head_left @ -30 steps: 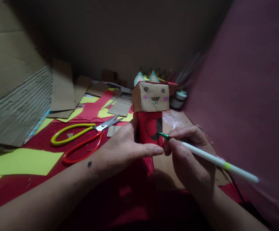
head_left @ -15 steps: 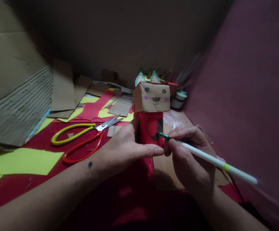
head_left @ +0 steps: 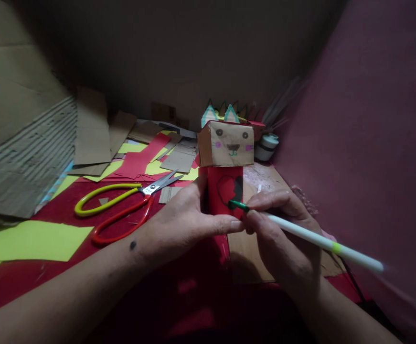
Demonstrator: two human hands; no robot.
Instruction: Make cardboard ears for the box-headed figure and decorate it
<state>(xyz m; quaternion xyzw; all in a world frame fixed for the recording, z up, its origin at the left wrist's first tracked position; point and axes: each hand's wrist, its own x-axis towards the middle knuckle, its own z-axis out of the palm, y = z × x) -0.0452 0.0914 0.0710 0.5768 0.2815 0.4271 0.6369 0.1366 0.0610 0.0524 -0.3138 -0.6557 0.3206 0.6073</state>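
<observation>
A cardboard figure stands upright, with a box head (head_left: 232,143) bearing a drawn cat-like face and two teal-edged ears. Its red body (head_left: 213,191) carries a heart outline, dark on the right side. My left hand (head_left: 189,215) grips the body from the left, thumb across its lower front, other fingers hidden behind it. Between the thumb and fingers of my right hand (head_left: 286,234) is a white marker (head_left: 311,236) with a green tip end, which touches the lower part of the heart.
Scissors (head_left: 150,190) with yellow and red handles lie open on the red cloth (head_left: 68,282), left of the figure. Yellow paper (head_left: 36,241), red paper and cardboard pieces (head_left: 92,126) spread leftward. A white jar (head_left: 267,146) stands behind right.
The marker tip and my right hand have moved slightly left and down, along the heart's lower edge. My left hand keeps its hold on the figure.
</observation>
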